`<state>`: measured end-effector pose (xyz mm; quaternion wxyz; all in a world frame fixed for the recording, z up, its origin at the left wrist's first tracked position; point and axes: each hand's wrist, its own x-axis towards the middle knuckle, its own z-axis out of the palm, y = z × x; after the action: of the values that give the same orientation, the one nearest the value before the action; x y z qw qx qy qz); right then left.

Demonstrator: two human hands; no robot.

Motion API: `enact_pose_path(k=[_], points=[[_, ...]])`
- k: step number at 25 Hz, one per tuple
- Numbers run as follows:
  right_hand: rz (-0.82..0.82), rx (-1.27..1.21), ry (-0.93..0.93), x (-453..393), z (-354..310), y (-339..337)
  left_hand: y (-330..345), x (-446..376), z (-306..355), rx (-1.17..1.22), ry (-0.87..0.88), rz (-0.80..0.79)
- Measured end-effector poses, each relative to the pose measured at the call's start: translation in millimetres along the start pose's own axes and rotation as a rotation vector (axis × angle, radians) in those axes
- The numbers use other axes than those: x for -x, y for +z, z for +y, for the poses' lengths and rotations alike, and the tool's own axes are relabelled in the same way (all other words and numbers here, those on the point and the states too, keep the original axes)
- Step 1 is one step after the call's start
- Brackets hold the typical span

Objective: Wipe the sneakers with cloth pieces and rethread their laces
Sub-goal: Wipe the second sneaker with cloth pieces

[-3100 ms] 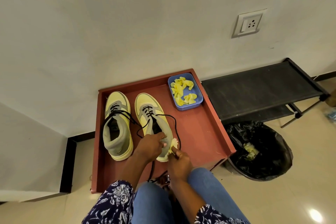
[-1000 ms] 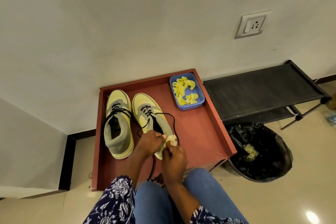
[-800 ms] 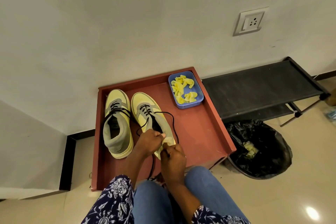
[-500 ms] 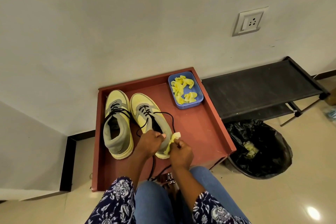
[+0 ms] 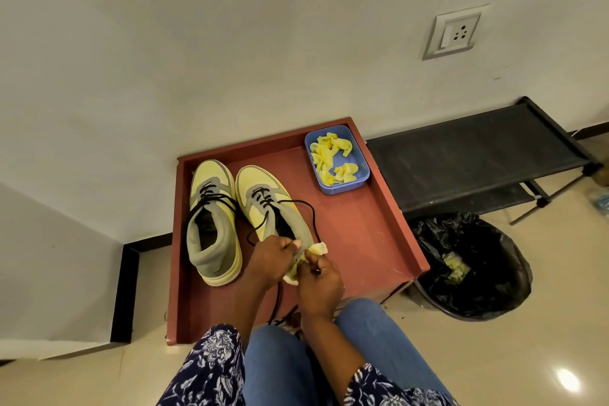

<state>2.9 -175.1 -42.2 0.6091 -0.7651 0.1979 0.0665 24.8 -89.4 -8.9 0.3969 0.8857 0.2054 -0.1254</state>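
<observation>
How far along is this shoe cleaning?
Midway, it seems. Used cloth scraps already lie in the black bin. In hand: the left hand steadies the right-side sneaker at its heel while the right hand rubs it with a yellow cloth piece. Left: its loose laces need rethreading; whether the other sneaker is wiped is unclear.

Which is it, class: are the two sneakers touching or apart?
Cannot tell. In the head view the left sneaker and right sneaker sit side by side, but their shadowed edges leave contact unclear.
</observation>
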Motion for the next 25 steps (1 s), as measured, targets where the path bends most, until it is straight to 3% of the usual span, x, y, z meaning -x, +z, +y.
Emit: enact_pose_path(k=[4,13,16,21,25], points=[[-0.025,0.010,0.154,-18.1,2.5,-9.3,2.0,0.5,-1.1,-0.045,0.032,0.005],[-0.276,0.293,0.075,-59.4,0.7,-21.0,6.3,0.5,-2.9,-0.087,0.062,0.063],[-0.229,0.329,0.030,-37.5,9.9,-16.7,10.1,0.6,-5.3,-0.085,0.075,0.099],[-0.203,0.139,0.249,4.5,23.6,7.3,14.1,-0.1,-7.5,-0.078,0.076,0.139],[-0.114,0.099,0.281,-5.4,26.1,6.2,15.7,1.8,-11.2,-0.110,0.138,0.145]])
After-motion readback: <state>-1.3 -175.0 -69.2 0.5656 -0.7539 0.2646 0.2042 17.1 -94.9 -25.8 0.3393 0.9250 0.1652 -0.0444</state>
